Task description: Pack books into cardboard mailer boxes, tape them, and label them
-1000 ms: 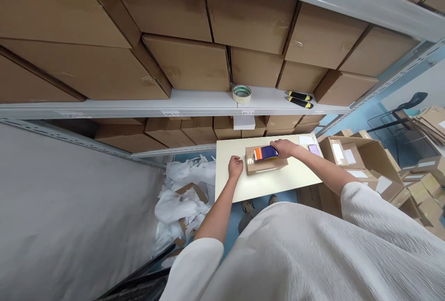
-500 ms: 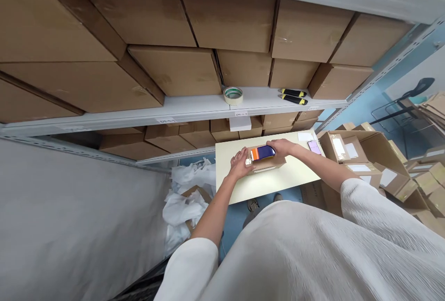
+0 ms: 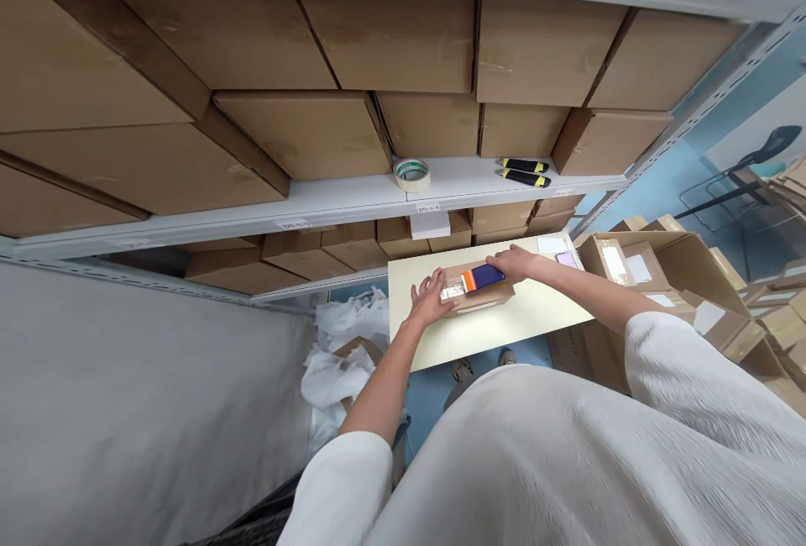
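Note:
A small cardboard box point(image 3: 482, 297) lies on the pale yellow table point(image 3: 441, 344), with clear tape showing on its left part. My left hand point(image 3: 431, 298) rests against the box's left end, fingers apart, the thumb on its near edge. Fingers wrapped, my right hand point(image 3: 513, 263) grips the dark blue and orange tape dispenser point(image 3: 484, 277), which sits on top of the box toward the right.
Above the table, a grey shelf holds large boxes point(image 3: 308, 134), a tape roll point(image 3: 412, 175) and two cutters point(image 3: 524, 172). A phone point(image 3: 566, 259) lies at the table's right; an open carton point(image 3: 698, 265) stands beyond. White wrapping point(image 3: 340, 374) is left.
The dispenser has moved a little to the right along the box, and more clear tape shows between it and my left hand. The camera view has shifted slightly.

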### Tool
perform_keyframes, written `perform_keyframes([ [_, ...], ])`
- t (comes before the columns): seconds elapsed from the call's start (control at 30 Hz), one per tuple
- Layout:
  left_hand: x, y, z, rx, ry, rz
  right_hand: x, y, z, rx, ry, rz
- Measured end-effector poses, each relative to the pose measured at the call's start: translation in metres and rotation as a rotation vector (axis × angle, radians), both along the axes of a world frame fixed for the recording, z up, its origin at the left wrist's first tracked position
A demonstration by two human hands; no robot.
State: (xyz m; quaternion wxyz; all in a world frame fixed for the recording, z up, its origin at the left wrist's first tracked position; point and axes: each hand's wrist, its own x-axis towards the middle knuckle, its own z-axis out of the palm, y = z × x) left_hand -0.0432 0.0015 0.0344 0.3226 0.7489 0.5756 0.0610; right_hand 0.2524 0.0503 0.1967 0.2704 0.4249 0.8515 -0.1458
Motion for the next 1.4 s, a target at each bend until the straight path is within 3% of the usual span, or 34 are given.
perform_keyframes([
  [0.27,0.001,0.000,-0.004,0.028,0.036,0.017,0.024,0.009,-0.001,-0.013,-0.003,-0.021],
  [0.57,0.000,0.003,-0.001,0.011,0.072,0.002,0.131,0.002,-0.004,0.013,-0.064,-0.157],
  [0.7,0.000,0.005,0.001,-0.003,0.086,-0.003,0.156,-0.002,-0.014,0.025,-0.068,-0.136],
  [1.0,0.003,0.006,0.009,-0.036,0.113,0.008,0.160,0.004,-0.036,-0.002,-0.050,-0.158],
  [1.23,0.005,0.006,0.011,-0.055,0.117,0.011,0.144,0.006,-0.058,0.020,-0.068,-0.196],
  [1.4,0.004,0.006,0.010,-0.060,0.126,0.015,0.148,0.009,-0.063,0.034,-0.057,-0.188],
])
